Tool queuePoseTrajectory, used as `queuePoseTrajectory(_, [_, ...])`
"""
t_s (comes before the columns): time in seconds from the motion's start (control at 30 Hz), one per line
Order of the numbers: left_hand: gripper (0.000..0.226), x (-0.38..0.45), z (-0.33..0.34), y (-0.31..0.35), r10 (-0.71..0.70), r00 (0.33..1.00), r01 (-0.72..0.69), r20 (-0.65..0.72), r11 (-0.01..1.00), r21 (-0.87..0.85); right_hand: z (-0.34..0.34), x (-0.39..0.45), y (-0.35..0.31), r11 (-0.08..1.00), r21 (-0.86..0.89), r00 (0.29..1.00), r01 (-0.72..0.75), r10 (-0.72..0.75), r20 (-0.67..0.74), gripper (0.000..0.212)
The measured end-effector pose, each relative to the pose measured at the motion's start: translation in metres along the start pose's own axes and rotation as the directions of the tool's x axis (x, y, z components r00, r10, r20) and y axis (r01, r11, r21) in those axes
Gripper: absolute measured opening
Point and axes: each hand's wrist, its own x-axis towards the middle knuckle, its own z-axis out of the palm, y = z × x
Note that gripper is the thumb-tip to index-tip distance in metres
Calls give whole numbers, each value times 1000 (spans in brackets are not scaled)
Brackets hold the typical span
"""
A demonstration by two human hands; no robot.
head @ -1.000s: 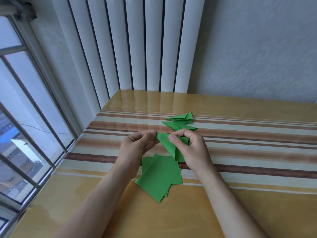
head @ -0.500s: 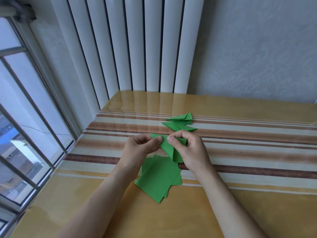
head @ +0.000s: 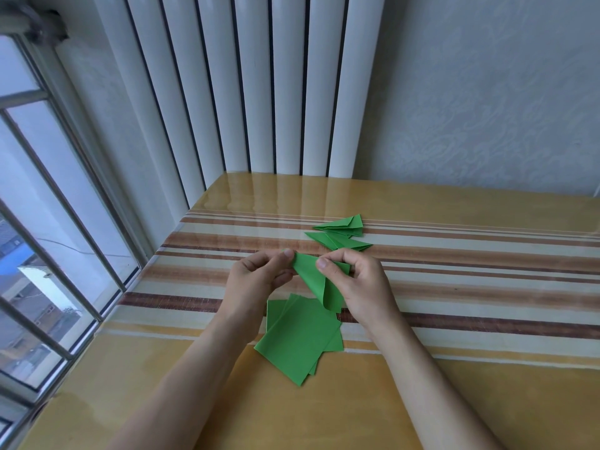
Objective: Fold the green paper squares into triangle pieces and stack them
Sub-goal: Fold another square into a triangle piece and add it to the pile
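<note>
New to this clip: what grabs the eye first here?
The bright green paper against the striped yellow table: both hands, left hand and right hand, pinch a half-folded green sheet above the table at centre. Directly under it, nearer the person, lies a loose pile of flat green squares; beyond the hands sit the finished green triangles. A white ribbed radiator fills the back.

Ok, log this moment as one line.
left hand pinches sheet | right hand pinches sheet | sheet half folded, off table | flat squares below hands | done triangles behind
</note>
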Motion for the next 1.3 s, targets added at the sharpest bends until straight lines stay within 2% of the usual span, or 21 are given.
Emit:
queuePoseTrajectory(0.1, [12,2,-1,-1,-27,997,29,73,999,-24,0,0,1,1000,8,1000,3,-3,-6,7])
queuePoseTrajectory(0.2, [41,0,0,-6,-65,980,57,186,997,49,-1,0,1,1000,29,1000,13,-13,-4,8])
queuePoseTrajectory(0.23, [44,0,0,-8,-62,980,48,192,996,76,-1,-1,1,999,33,1000,19,-19,0,9])
queuePoseTrajectory(0.33, [27,2,1,-9,-36,992,23,120,994,106,1,-1,1,997,70,1000,12,-14,23,11])
queuePoseTrajectory(0.43, [10,1,2,-5,-13,999,11,48,998,54,4,-1,1,994,106,996,-34,26,80,11])
queuePoseTrajectory(0.53, [12,1,2,-4,1,1000,-2,18,999,50,6,0,4,994,93,993,-57,47,108,10])
queuePoseTrajectory(0.67, [24,0,1,-9,-54,994,40,92,987,153,4,-1,6,993,102,997,-66,62,45,10])
queuePoseTrajectory(0.87, [19,0,1,-11,-35,998,20,60,971,240,5,-1,6,995,83,999,-54,54,11,12])
queuePoseTrajectory(1.1, [18,0,1,-14,-50,989,-5,142,931,366,-2,2,9,993,94,991,-65,76,-113,12])
queuePoseTrajectory(1.3, [16,1,-2,-11,-46,989,-13,143,924,383,1,3,10,992,103,991,-67,78,-109,12])
